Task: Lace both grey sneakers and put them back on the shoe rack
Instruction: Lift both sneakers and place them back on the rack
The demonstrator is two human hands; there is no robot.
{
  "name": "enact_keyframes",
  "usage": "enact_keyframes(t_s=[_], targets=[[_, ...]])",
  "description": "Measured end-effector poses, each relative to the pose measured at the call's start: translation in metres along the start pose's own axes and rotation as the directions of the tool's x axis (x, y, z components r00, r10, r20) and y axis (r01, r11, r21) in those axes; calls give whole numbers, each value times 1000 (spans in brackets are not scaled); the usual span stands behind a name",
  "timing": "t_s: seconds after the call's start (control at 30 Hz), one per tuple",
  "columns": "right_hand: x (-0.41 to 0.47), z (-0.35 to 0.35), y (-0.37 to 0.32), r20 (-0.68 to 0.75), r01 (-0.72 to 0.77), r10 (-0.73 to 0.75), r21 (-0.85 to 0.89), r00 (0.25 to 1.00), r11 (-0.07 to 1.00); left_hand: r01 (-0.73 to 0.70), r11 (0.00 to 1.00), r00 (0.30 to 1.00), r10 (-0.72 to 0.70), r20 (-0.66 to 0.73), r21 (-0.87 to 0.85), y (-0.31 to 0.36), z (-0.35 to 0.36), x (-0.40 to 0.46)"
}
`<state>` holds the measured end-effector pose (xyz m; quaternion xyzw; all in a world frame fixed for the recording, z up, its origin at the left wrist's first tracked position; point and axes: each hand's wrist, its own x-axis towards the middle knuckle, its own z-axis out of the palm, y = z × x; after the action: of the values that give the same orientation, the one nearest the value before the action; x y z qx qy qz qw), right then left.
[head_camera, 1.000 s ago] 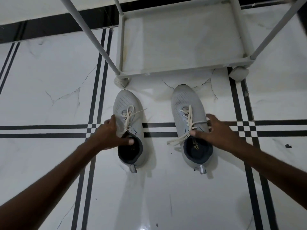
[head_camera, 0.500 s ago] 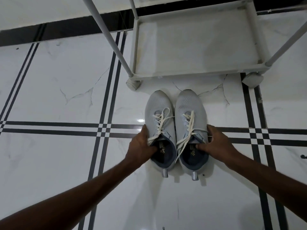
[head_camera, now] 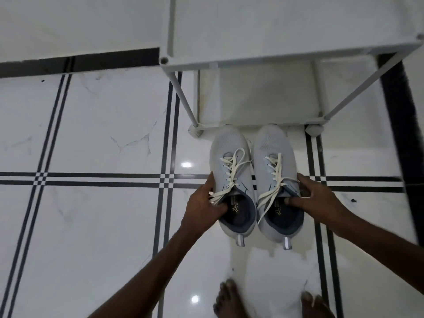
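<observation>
The rack (head_camera: 286, 55) stands on the tiled floor (head_camera: 91, 134), and both sneakers sit just in front of its bottom shelf, toes toward it. The left hand (head_camera: 204, 203) is clamped on the left sneaker (head_camera: 231, 180) at its collar, thumb inside. Just beside it, touching or nearly so, the right sneaker (head_camera: 275, 175) is gripped the same way by the right hand (head_camera: 316, 198). Cream laces (head_camera: 231, 166) hang loose. Bare toes (head_camera: 226, 299) show nearest the camera.
</observation>
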<state>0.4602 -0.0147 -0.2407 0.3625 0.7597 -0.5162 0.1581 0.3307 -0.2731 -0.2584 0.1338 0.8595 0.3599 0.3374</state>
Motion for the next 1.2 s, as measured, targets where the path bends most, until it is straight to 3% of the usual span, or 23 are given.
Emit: enact_keyframes(t_s=[0.37, 0.67, 0.93, 1.2], targets=[[-182, -118, -218, -157, 62, -48, 83, 986, 995, -88, 990, 996, 86, -23, -109, 218, -170, -132], [-250, -205, -362, -275, 155, -83, 248, 958, 956, -185, 979, 981, 179, -77, -81, 379, -282, -153], [-172, -255, -419, -343, 165, -88, 203, 935, 965, -192, 981, 975, 190, -115, -12, 444, -310, -73], [-11, -266, -407, -254, -14, 55, 163, 966, 987, -84, 996, 993, 82, -81, -23, 434, -276, 74]])
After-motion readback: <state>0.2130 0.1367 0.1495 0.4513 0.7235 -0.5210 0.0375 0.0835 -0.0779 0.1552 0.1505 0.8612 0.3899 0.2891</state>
